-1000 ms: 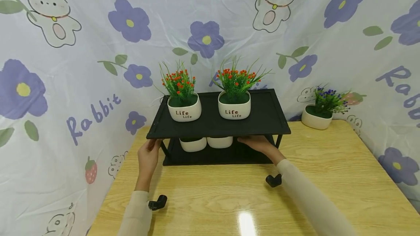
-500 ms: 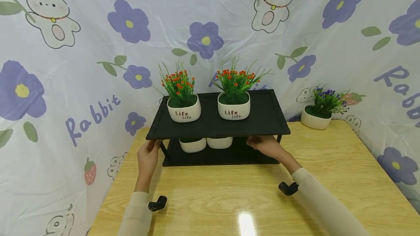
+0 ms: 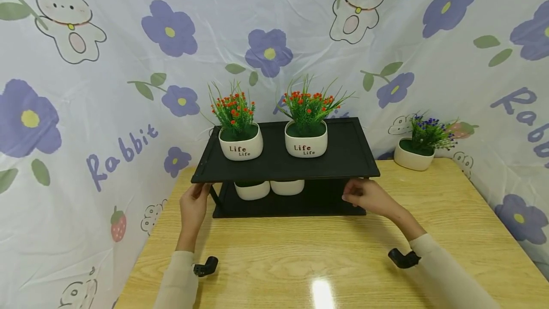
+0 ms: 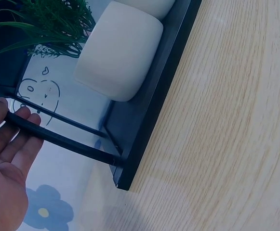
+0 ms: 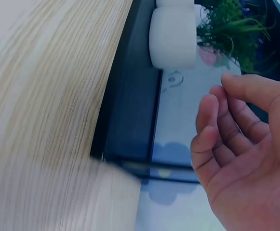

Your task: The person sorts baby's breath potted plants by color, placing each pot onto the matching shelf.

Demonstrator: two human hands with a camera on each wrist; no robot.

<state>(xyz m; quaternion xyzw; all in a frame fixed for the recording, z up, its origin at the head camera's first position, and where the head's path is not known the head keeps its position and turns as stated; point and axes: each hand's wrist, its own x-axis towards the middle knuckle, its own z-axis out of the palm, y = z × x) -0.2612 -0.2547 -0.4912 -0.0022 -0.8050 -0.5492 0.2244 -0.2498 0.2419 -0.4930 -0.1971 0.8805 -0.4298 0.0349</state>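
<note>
A black two-tier shelf rack [image 3: 343, 151] stands on the wooden table. My left hand [image 3: 193, 208] is at its front left corner; in the left wrist view, the fingers [image 4: 26, 144] reach round the black post [image 4: 67, 140] just below the upper shelf. My right hand [image 3: 366, 197] is at the front right end under the upper shelf, its fingers loosely curled around nothing. Two white pots [image 3: 252, 190] sit side by side on the lower shelf, their plants mostly hidden in the head view. Above them, two "Life" pots [image 3: 241, 149] with red-flowered plants stand on the upper shelf.
At the back right of the table [image 3: 291, 252] stands a white pot [image 3: 413, 159] with a blue-flowered plant. A printed cloth [image 3: 107, 108] with rabbits and purple flowers hangs behind and to the sides. Black wrist mounts [image 3: 207, 267] stick out from both sleeves.
My right hand has drawn back to the right, away from the lower-shelf pots and out toward the rack's right end. My left hand and the pots have kept their places.
</note>
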